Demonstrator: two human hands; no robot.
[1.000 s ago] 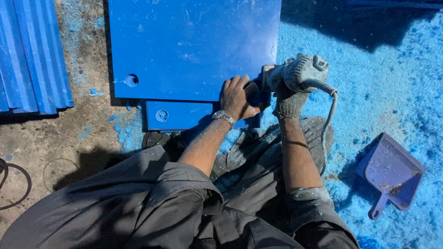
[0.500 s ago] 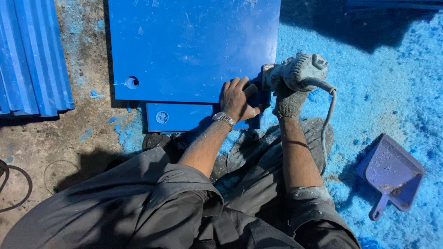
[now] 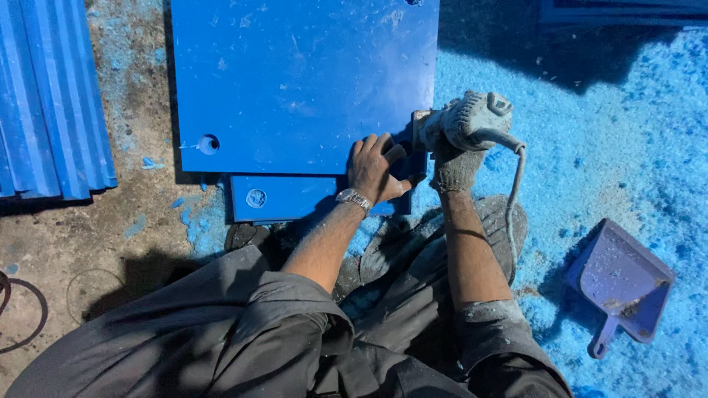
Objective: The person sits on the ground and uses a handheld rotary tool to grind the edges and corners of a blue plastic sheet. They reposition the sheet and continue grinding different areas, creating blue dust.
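From the head camera, looking straight down, a large blue panel (image 3: 302,81) lies flat on the ground and serves as the landmark for everything else. At its near right corner the person's left hand (image 3: 377,168), bare with a metal wristwatch (image 3: 354,198) on the wrist, lies palm down with the fingers spread flat on the panel's edge, gripping nothing. Just to the right of that corner, the right hand (image 3: 455,166), in a grey work glove, is closed around the body of a dusty grey power tool (image 3: 464,119), whose head meets the panel's right edge. A cord (image 3: 513,191) runs from the tool's back end down past the gloved wrist. A round hole (image 3: 209,144) sits near the panel's near left corner. Under the panel's near edge a smaller blue piece (image 3: 284,197) sticks out, with a round hole of its own. Well to the left of the panel lies a stack of ribbed blue sheets (image 3: 51,96). To the right of the panel the ground is covered in blue shavings (image 3: 612,147), and a purple dustpan (image 3: 619,284) lies on them, well apart from the panel. The person's grey trousers fill the space below the panel.
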